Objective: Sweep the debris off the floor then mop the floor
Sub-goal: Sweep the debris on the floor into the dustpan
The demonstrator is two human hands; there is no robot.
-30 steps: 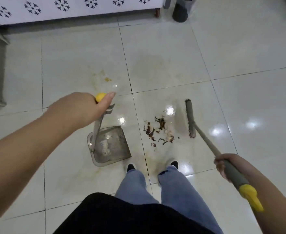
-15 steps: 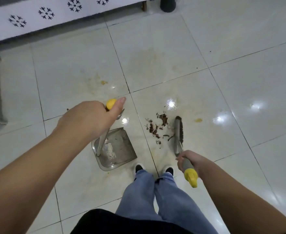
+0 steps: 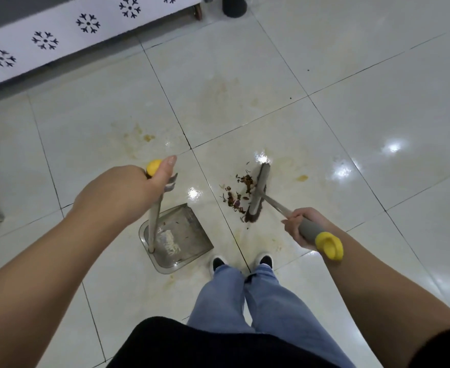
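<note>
My left hand grips the yellow-capped top of the upright handle of a grey dustpan, which sits on the tiled floor just left of my feet with pale dust inside. My right hand grips the grey broom handle near its yellow end. The broom head rests on the floor to the right of a small pile of dark reddish debris, which lies between broom and dustpan.
Yellowish stains and a small orange spot mark the glossy white tiles. A white cabinet panel with snowflake patterns runs along the far left. A dark round base stands at the top. My shoes are just below the dustpan.
The broom head has moved in against the right side of the debris and turned, with my right hand now angled out to the right. The dustpan and my left hand stay in place.
</note>
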